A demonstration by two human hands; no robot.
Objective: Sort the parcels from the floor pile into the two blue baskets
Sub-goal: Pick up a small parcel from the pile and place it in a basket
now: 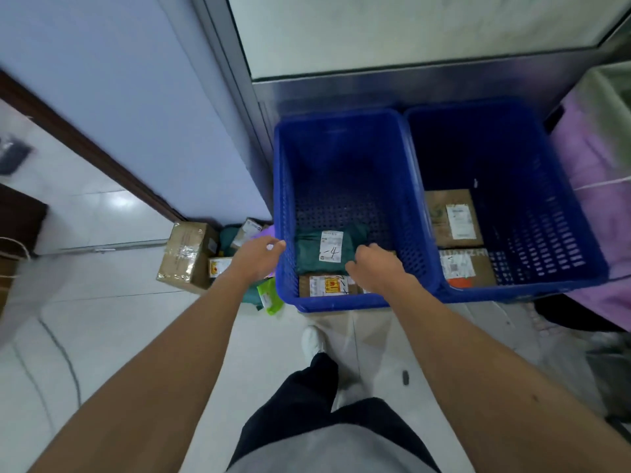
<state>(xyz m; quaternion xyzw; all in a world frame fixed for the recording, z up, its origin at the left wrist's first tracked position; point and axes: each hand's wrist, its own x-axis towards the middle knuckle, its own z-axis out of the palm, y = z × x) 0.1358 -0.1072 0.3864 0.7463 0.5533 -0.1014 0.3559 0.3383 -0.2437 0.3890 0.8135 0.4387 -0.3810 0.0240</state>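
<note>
**Blue ahead, next pick off to the left**

The left blue basket [341,303] sits under both hands, and the right blue basket [546,206] stands beyond your right grip [375,268]. The floor pile [187,254] lies just left of your left grip [257,256], which is slack-fingered and empty, so that arm is nearer. Your right grip curls at the right end of the green parcel [314,254], which lies crosswise in the left basket. Whether it pinches, you cannot tell.
</note>
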